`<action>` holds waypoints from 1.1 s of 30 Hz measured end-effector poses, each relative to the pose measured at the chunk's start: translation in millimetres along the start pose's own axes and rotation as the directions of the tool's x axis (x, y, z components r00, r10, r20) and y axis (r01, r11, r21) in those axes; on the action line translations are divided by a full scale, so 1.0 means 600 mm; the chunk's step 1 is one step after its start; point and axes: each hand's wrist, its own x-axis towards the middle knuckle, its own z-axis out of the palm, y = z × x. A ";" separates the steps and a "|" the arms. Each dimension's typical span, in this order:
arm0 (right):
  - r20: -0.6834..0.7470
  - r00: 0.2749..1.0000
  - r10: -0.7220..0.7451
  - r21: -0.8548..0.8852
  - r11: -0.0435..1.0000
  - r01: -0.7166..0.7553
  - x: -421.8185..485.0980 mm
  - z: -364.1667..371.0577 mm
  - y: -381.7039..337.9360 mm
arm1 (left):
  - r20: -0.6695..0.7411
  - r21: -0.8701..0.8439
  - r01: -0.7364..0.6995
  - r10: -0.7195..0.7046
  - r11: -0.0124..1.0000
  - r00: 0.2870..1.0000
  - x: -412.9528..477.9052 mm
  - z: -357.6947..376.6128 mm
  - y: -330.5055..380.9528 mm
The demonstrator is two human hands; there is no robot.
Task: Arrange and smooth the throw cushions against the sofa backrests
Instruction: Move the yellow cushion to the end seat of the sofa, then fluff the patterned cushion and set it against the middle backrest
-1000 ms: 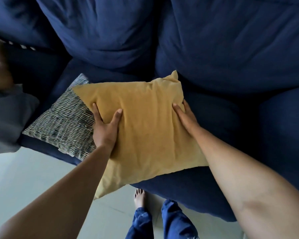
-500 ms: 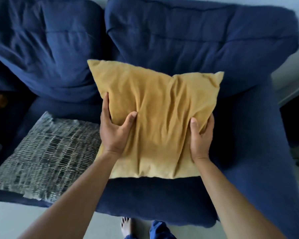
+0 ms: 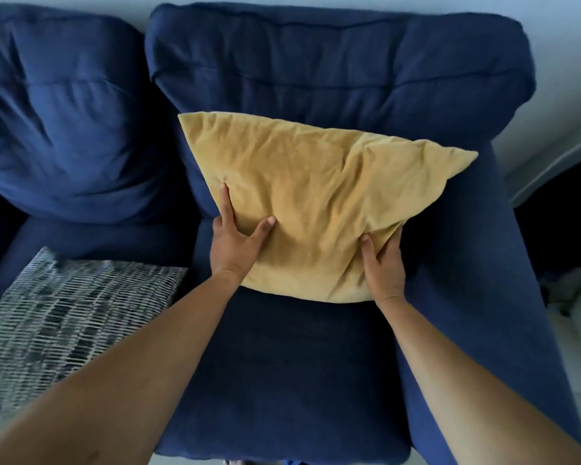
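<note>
A mustard-yellow throw cushion [image 3: 316, 199] leans against the right backrest [image 3: 332, 72] of the dark blue sofa, its lower edge on the seat. My left hand [image 3: 237, 243] grips its lower left edge, thumb on the front. Gripping the lower right corner is my right hand [image 3: 384, 263]. The fabric is creased across the middle. A grey-and-white woven cushion [image 3: 67, 310] lies flat on the left seat.
The left backrest cushion [image 3: 64, 129] is rumpled. The sofa's right armrest [image 3: 503, 297] runs along the right side. A pale wall is behind, and dark clutter [image 3: 571, 263] sits on the floor at the far right.
The yellow cushion has been lifted off the seat front and moved back and right, up against the right backrest. Both hands stayed on its lower edges.
</note>
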 end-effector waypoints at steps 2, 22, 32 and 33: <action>-0.002 1.000 0.017 -0.007 1.000 -0.017 0.011 -0.002 -0.005 | -0.024 -0.006 0.009 -0.009 1.000 1.000 0.003 0.007 0.008; 0.009 0.914 -0.405 -0.154 0.903 0.401 -0.143 0.154 -0.221 | -0.217 0.001 0.036 -0.035 0.999 0.976 -0.066 -0.209 -0.064; 0.459 0.888 -0.036 -0.272 0.946 0.179 -0.273 0.447 -0.257 | -0.191 0.228 0.250 -0.209 0.941 0.959 -0.067 -0.480 -0.290; 0.478 0.878 0.015 -0.288 0.947 0.140 -0.289 0.473 -0.257 | -0.181 0.238 0.271 -0.231 0.933 0.956 -0.067 -0.507 -0.315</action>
